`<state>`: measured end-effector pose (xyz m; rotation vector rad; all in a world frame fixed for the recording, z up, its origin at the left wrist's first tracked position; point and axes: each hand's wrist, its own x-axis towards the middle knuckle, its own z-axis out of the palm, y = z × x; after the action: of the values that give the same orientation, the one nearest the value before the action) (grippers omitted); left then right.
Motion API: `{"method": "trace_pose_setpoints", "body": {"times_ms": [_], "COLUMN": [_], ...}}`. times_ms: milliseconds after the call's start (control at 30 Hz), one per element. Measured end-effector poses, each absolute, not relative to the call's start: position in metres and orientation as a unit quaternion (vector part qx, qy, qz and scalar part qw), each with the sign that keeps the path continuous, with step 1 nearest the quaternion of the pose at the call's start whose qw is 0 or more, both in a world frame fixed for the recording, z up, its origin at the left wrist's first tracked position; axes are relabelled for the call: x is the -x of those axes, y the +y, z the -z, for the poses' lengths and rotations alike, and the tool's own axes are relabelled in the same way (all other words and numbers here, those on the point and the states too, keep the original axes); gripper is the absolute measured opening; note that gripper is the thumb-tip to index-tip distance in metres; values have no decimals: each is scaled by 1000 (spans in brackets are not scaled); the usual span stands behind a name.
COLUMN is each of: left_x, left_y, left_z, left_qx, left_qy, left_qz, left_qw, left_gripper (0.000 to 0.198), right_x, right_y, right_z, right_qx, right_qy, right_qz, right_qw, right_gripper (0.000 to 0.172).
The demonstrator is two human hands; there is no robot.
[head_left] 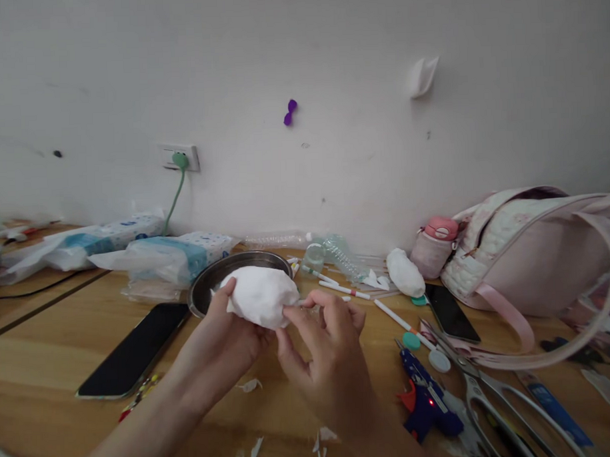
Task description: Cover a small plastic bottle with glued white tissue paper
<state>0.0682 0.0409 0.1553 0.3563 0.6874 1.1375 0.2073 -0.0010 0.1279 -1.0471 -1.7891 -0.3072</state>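
Observation:
A white, rounded bundle wrapped in what looks like tissue (262,293) is held up over the near rim of a metal bowl (200,295). My left hand (234,344) is closed around its left side and underside, the thumb on top. Fingers of my right hand (332,347) pinch the bundle's right end, where a bit of something clear shows between them. What lies inside the wrapping is hidden. A similar white wrapped bundle (405,273) rests farther back on the right.
On the right lie a blue glue gun (425,391) with a red light, large scissors (491,395), a phone (452,311) and a pink bag (511,261). White sticks (398,316) and clear plastic bottles (343,254) lie behind my hands. Left are another phone (134,351) and tissue packs (176,259).

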Motion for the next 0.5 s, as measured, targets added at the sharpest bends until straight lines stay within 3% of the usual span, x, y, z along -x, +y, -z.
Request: {"method": "trace_pose_setpoints", "body": {"times_ms": [133, 500], "left_x": [-66, -65], "left_y": [49, 37], "left_z": [-148, -155], "left_qx": [-162, -158], "left_qy": [326, 301], "left_qz": [-501, -538], "left_qw": [785, 771], "left_gripper": [34, 40], "right_x": [-214, -206], "right_y": [0, -1], "right_z": [-134, -119], "right_qx": [421, 437], "right_qy": [-732, -768], "right_qz": [129, 83], "right_qw": [519, 461], "right_gripper": [27, 23]}}
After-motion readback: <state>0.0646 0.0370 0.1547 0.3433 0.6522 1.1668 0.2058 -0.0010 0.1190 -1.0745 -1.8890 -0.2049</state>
